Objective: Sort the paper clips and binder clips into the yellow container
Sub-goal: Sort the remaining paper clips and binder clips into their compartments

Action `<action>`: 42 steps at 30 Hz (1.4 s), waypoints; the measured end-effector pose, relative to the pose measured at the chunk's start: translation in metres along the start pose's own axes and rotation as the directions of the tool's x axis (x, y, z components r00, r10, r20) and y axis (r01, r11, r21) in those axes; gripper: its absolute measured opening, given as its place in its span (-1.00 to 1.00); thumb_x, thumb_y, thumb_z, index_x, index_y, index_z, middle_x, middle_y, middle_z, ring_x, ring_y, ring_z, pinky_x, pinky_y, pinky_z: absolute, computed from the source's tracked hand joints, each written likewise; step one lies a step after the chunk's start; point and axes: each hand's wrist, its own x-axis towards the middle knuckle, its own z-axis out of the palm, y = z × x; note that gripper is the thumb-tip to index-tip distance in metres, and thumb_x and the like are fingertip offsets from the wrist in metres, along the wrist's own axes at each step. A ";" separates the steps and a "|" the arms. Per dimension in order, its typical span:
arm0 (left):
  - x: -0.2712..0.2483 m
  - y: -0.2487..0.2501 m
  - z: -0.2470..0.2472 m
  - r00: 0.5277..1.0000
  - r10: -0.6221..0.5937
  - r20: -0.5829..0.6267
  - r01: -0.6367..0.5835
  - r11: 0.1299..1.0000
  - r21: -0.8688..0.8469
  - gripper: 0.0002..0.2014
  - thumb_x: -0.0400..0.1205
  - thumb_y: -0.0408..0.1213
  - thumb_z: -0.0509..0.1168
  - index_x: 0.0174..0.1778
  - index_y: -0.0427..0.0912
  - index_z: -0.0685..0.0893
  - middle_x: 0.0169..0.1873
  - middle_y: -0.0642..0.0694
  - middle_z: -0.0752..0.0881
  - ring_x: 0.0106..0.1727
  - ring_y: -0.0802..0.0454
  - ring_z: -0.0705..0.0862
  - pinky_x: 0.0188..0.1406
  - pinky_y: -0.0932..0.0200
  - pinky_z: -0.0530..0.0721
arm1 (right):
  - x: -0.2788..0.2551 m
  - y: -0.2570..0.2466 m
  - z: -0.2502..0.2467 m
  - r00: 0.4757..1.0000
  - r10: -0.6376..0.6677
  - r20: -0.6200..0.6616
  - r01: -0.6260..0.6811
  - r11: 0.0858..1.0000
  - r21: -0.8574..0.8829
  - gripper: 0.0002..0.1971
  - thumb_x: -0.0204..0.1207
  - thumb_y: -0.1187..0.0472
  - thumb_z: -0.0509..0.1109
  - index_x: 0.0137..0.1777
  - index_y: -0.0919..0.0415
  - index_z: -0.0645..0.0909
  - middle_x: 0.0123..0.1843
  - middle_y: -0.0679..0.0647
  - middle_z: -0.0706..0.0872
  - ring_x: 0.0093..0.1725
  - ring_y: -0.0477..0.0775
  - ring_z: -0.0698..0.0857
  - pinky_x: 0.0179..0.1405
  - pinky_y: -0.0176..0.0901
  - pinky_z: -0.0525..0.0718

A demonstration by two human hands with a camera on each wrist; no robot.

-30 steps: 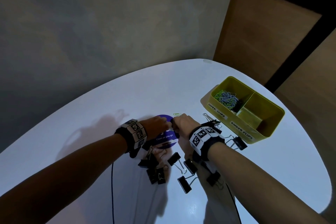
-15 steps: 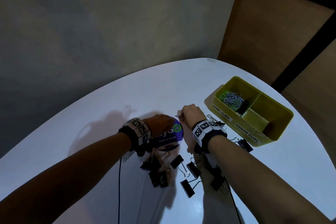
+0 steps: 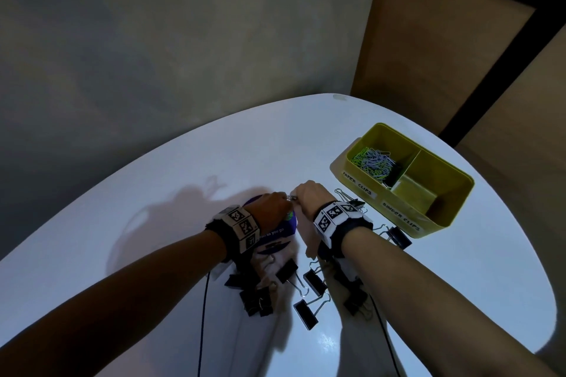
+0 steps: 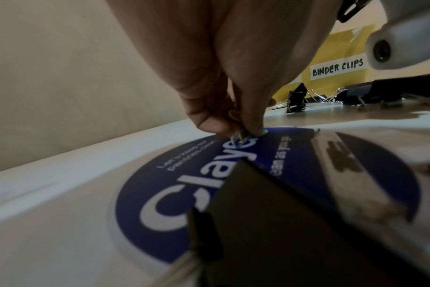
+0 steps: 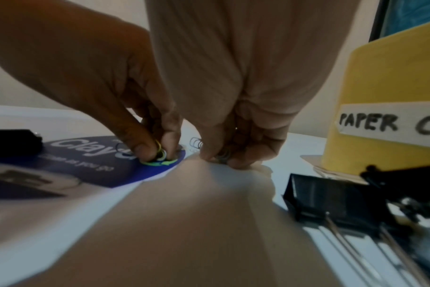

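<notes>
**Both hands down on the last loose paper clips, container off to the right**

The left hand (image 5: 91, 81) pinched a small bunch of coloured paper clips (image 5: 160, 158) between thumb and forefinger, right where they lay on the blue round sticker (image 4: 174, 194) on the desk (image 3: 183, 168). Just beside it, the right hand (image 3: 309, 197) had its fingers (image 5: 210, 153) curled down on a few silver paper clips (image 5: 222, 155) at the sticker's edge, gripping them against the desk. Both wrists were held high, fingers pointing straight down.

The yellow container (image 3: 453, 193) stood to the right of both hands, nearer the right one; its paper-clip compartment (the farther-left one, already holding a heap) was the one closest to them. The clips were too small to judge their long axis. Black binder clips (image 3: 306, 312) lay scattered on the desk below the wrists, not yet sorted
</notes>
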 end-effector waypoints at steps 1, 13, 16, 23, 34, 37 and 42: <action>0.000 0.000 0.000 1.000 0.004 -0.008 -0.004 1.000 -0.013 -0.80 0.63 -0.45 0.15 0.09 -0.36 0.62 0.14 -0.29 0.57 0.11 -0.25 0.63 0.05 0.06 0.52 | -0.002 0.002 0.001 1.000 0.008 -0.004 -0.008 1.000 0.010 -0.80 0.54 0.45 0.15 -0.12 0.18 0.54 0.13 0.25 0.73 0.15 0.27 0.70 -0.03 -0.08 0.59; 0.000 -0.031 -0.018 0.988 -0.071 -0.140 0.048 0.986 -0.161 -0.87 0.61 -0.40 0.20 -0.11 -0.34 0.64 0.13 -0.25 0.52 0.09 -0.20 0.59 0.12 -0.01 0.52 | -0.037 0.031 -0.027 0.988 0.141 -0.061 -0.140 0.990 0.026 -0.75 0.66 0.33 0.18 0.26 0.41 0.52 0.17 0.29 0.67 0.27 0.29 0.64 0.07 -0.03 0.58; 0.003 -0.037 -0.018 0.993 -0.074 -0.091 0.059 0.985 -0.164 -0.87 0.62 -0.36 0.21 -0.12 -0.30 0.66 0.24 -0.19 0.44 0.07 -0.20 0.62 0.17 -0.03 0.54 | -0.044 0.036 -0.028 0.985 0.151 -0.089 -0.154 0.988 -0.030 -0.76 0.61 0.35 0.21 0.22 0.37 0.57 0.04 0.24 0.67 0.22 0.28 0.66 0.01 -0.03 0.62; 0.023 -0.026 -0.020 0.999 0.038 -0.036 -0.040 0.998 -0.054 -0.82 0.56 -0.54 0.17 -0.31 -0.24 0.56 0.24 -0.22 0.53 -0.02 -0.24 0.65 -0.04 0.01 0.53 | -0.059 0.052 -0.034 0.928 0.320 -0.192 -0.253 0.917 0.309 -0.74 0.67 0.22 0.24 0.19 0.40 0.61 0.10 0.35 0.72 0.10 0.27 0.72 -0.11 -0.12 0.62; 0.029 -0.039 -0.002 0.991 0.058 -0.123 -0.048 0.995 0.088 -0.80 0.50 -0.62 0.15 -0.07 -0.35 0.61 -0.10 -0.30 0.64 -0.06 -0.26 0.58 -0.14 -0.04 0.52 | -0.082 0.074 -0.046 0.913 0.326 -0.243 -0.156 0.833 0.530 -0.79 0.65 0.22 0.27 -0.13 0.35 0.59 0.02 0.35 0.69 -0.05 0.24 0.67 -0.17 -0.14 0.49; 0.027 -0.033 -0.004 0.995 0.015 -0.104 0.005 0.982 0.190 -0.76 0.50 -0.59 0.14 0.01 -0.29 0.55 -0.07 -0.26 0.64 -0.03 -0.24 0.54 -0.18 -0.02 0.46 | -0.085 0.079 -0.051 0.901 0.345 -0.261 -0.155 0.821 0.550 -0.75 0.64 0.18 0.31 -0.08 0.41 0.65 -0.07 0.28 0.71 -0.06 0.24 0.71 -0.15 -0.11 0.60; 0.024 -0.017 -0.005 1.000 -0.018 0.013 0.015 0.976 0.219 -0.84 0.57 -0.51 0.17 0.05 -0.30 0.43 -0.08 -0.26 0.50 -0.22 -0.17 0.45 -0.26 0.02 0.39 | -0.094 0.089 -0.053 0.863 0.416 -0.286 -0.153 0.756 0.637 -0.78 0.61 0.20 0.35 -0.21 0.30 0.69 -0.12 0.21 0.77 -0.11 0.15 0.75 -0.09 -0.14 0.68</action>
